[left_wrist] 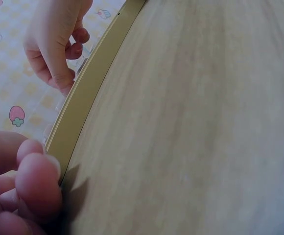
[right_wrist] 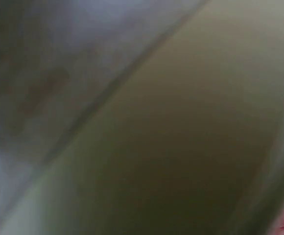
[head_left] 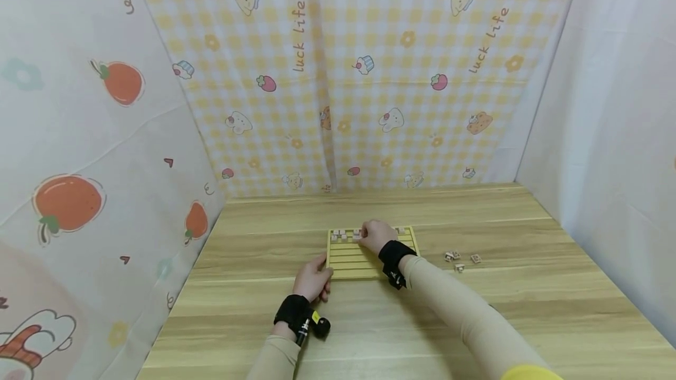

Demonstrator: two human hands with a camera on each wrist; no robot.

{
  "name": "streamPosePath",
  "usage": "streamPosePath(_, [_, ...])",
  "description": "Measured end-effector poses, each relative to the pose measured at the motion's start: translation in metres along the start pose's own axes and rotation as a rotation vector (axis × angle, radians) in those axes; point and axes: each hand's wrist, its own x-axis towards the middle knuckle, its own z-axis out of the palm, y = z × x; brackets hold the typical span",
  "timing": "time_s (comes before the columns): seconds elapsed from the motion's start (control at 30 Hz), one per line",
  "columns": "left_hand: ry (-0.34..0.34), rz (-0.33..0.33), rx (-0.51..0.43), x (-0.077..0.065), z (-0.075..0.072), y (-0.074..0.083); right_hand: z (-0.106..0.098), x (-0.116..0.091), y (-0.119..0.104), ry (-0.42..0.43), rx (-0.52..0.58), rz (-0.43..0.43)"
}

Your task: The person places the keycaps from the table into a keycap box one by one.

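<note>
The yellow tray (head_left: 352, 264), ribbed with slats, lies at mid-table and is taken as the clock centre, 12 o'clock being away from the person. Small tiles (head_left: 344, 238) sit in its two far rows, from 11 to 1 o'clock, with gaps between some of them. The right hand (head_left: 378, 236) is over these rows at 12, fingers drawn together against the tiles; whether one is pinched cannot be told, the tips being hidden in the left wrist view and the right wrist view too blurred to use. The left hand (head_left: 313, 280) grips the tray's corner at 8 o'clock. Principal hazard, in judgement: a fingertip set down slightly off could knock a neighbouring tile out of line, as the tiles are small and closely set. Secondly, the right wristband (head_left: 397, 258) and its hanging camera are close above the tray's 4 o'clock side and could catch the rim if the wrist drops. Should the left grip slacken, a push might skew the tray. Loose tiles (head_left: 476, 258) lie near at 3 o'clock, where a sweeping right sleeve (head_left: 465, 309) could scatter them. As to edges, the tabletop (head_left: 237, 263) is shortest at 12, ending at the patterned cloth (head_left: 364, 133); room is ample at 9 and 6.
</note>
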Motion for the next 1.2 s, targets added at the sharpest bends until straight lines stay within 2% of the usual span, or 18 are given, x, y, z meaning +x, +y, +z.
streamPosePath(0.33, [0.005, -0.014, 0.001, -0.001, 0.001, 0.002, 0.002, 0.001, 0.001, -0.025, 0.002, 0.045])
streamPosePath(0.9, [0.004, -0.002, -0.002, 0.001, 0.003, -0.001, 0.01, 0.005, 0.006, -0.005, 0.009, 0.048])
streamPosePath(1.2, [-0.003, -0.006, -0.002, 0.002, 0.001, -0.001, 0.009, 0.003, 0.008, 0.012, 0.02, 0.003])
